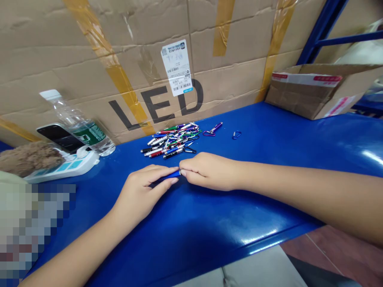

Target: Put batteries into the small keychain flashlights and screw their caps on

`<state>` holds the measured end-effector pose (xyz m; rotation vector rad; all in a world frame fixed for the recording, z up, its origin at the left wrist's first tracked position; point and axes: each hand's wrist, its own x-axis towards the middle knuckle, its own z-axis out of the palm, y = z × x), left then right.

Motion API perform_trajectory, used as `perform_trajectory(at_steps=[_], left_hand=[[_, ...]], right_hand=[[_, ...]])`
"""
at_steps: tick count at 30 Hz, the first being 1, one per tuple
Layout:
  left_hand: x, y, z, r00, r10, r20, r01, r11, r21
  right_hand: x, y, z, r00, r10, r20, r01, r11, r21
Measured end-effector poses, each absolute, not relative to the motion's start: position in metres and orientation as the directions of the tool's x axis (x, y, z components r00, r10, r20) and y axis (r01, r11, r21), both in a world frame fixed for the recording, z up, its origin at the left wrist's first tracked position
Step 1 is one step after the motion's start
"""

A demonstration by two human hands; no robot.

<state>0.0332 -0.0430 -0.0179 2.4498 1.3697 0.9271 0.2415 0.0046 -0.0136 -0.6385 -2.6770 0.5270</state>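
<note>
My left hand [149, 183] grips a slim blue keychain flashlight [171, 175] between thumb and fingers, just above the blue table. At the flashlight's right end, my right hand [206, 171] is closed, its thumb and forefinger pinching the tip; whatever small part sits inside that pinch is hidden. Behind my hands lies a pile of similar keychain flashlights [172, 140] in several colours, with small carabiner clips among them. Right of the pile, a purple flashlight [216, 127] lies with a purple clip. Farther right is a loose blue carabiner [236, 135].
A big carton [221, 75] marked LED stands behind the blue table [284, 159]. At left are a water bottle [95, 137], a phone [58, 135], a white power strip [73, 166] and a brown fluffy thing [28, 159]. An open cardboard box [295, 95] sits back right.
</note>
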Motion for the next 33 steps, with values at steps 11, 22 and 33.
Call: perform_trajectory(at_steps=[11,22,33], left_hand=[[0.022,-0.048,-0.01,0.634,0.445,0.633,0.679,-0.712,-0.18],[0.029,-0.043,-0.014,0.345,0.817,0.462,0.74,-0.54,0.402],[0.024,-0.05,-0.012,0.524,0.549,0.652,0.722,-0.692,0.003]], right_hand=[[0.229,0.0,-0.013,-0.829,0.511,-0.227,0.208,-0.094,-0.974],[0.249,0.008,-0.011,-0.841,0.478,0.253,0.399,0.864,-0.308],[0.235,-0.009,-0.009,-0.816,0.578,0.001,0.16,0.226,-0.961]])
